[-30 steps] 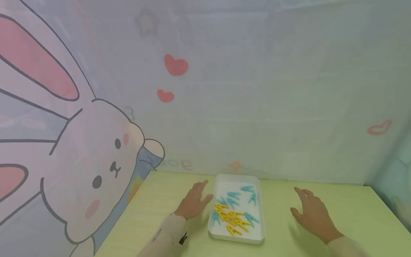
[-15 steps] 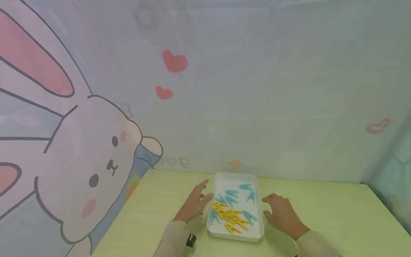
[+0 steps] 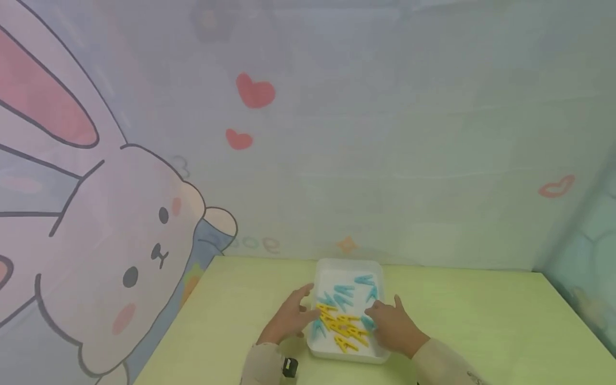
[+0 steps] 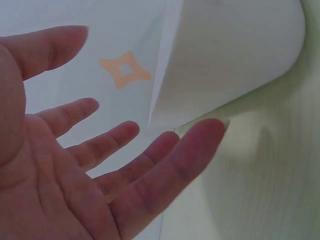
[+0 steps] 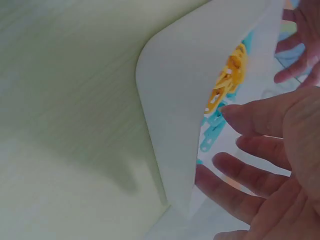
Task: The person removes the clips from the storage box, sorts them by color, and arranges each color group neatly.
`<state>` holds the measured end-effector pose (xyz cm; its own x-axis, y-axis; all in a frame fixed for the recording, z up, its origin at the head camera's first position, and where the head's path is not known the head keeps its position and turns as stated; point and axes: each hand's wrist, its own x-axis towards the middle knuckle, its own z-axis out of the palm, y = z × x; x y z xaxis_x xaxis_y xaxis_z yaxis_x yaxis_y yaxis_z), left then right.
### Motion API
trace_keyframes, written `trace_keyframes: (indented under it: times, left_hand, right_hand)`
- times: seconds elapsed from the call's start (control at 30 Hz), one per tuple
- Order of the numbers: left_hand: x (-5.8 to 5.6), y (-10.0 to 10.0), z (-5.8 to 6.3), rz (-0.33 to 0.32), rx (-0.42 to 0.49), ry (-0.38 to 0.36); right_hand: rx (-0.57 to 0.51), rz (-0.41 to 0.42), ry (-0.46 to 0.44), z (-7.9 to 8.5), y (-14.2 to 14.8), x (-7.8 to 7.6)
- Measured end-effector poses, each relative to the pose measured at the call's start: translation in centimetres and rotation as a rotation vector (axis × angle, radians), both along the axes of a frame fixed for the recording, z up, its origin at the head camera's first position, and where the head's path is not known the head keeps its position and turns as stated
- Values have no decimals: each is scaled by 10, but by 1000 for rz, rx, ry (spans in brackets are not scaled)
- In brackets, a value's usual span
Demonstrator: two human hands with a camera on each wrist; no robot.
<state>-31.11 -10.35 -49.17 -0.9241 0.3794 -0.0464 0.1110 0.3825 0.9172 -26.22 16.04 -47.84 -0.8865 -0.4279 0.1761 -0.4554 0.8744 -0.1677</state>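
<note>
A white rectangular tray (image 3: 347, 357) holds several clothespins, yellow ones (image 3: 344, 344) bunched at the lower left and light blue ones (image 3: 344, 289) mostly farther back. My left hand (image 3: 291, 315) is at the tray's left side, thumb over the rim, palm bare and fingers spread in the left wrist view. Over the right rim reaches my right hand (image 3: 395, 327), its fingertips right at a blue clothespin (image 3: 368, 322) that it partly covers. Seen from the right wrist, thumb and fingers (image 5: 250, 180) stand apart with nothing between them.
The tray stands on a pale yellow-green table (image 3: 462, 310). Behind the table hangs a printed backdrop (image 3: 409, 160) with a rabbit (image 3: 144, 235) and hearts. A small black device (image 3: 290, 367) sits at the left sleeve.
My right hand has moved left from beside the tray to over its right side. The left hand stays by the left rim. The clothespins lie as before.
</note>
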Motion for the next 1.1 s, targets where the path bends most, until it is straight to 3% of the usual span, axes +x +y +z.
trace_keyframes:
  times: [0.17, 0.3, 0.57, 0.9, 1.1]
  left_hand:
    - [3, 2, -1, -25, -34, -7]
    - [6, 3, 0, -71, -94, -13]
    - [13, 7, 2, -96, -127, -99]
    - [22, 10, 1, -68, -160, -139]
    - [19, 10, 4, -44, -168, -115]
  right_hand:
    - [129, -14, 47, -8, -10, -3]
    - [192, -40, 30, -14, -17, -4]
    - [180, -24, 6, -29, -19, -13]
    - [153, -42, -58, -26, -22, -11]
    - [126, -89, -68, -18, -24, -16]
